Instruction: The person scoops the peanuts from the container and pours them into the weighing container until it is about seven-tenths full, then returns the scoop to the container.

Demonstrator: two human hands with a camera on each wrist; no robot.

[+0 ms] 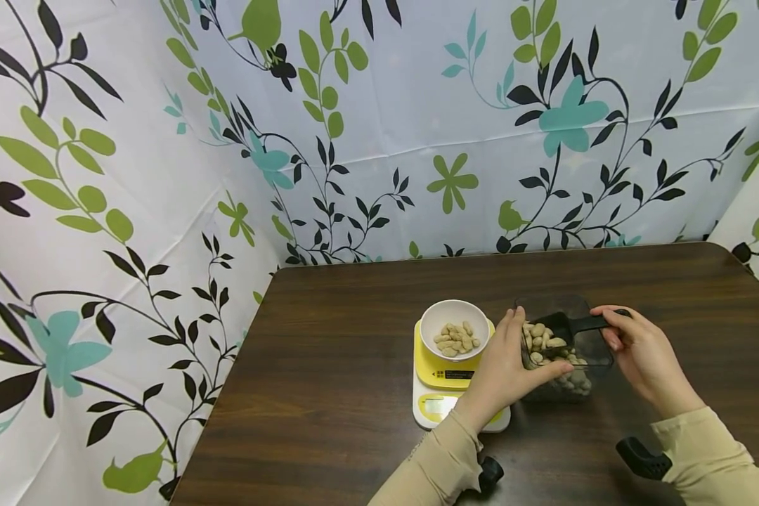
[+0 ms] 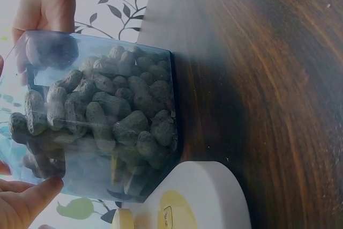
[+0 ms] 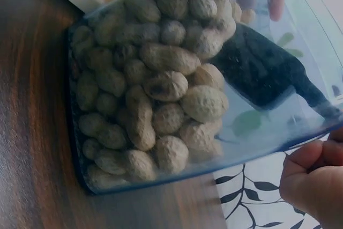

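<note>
While I watch from my end, the dark worktop (image 1: 329, 393) carries a yellow-and-white scale (image 1: 445, 376), and just to its right stands the clear container (image 3: 246, 143). I judge its walls stiff and smooth, apt to slide, its load modest, so it is best braced across the rim. My left hand (image 1: 509, 362) does that, thumb and fingers gripping its edges. My right hand (image 1: 641, 355), well to the other side, pinches the handle of the black scoop (image 1: 569, 325), whose head sits inside; whether it is loaded I can't tell. It looks light and rigid, best held far back on the handle. The white bowl (image 1: 455, 310) rests on the scale. Smallest, the peanuts (image 3: 166, 87) look light, their shells brittle: I'd scoop gently.
</note>
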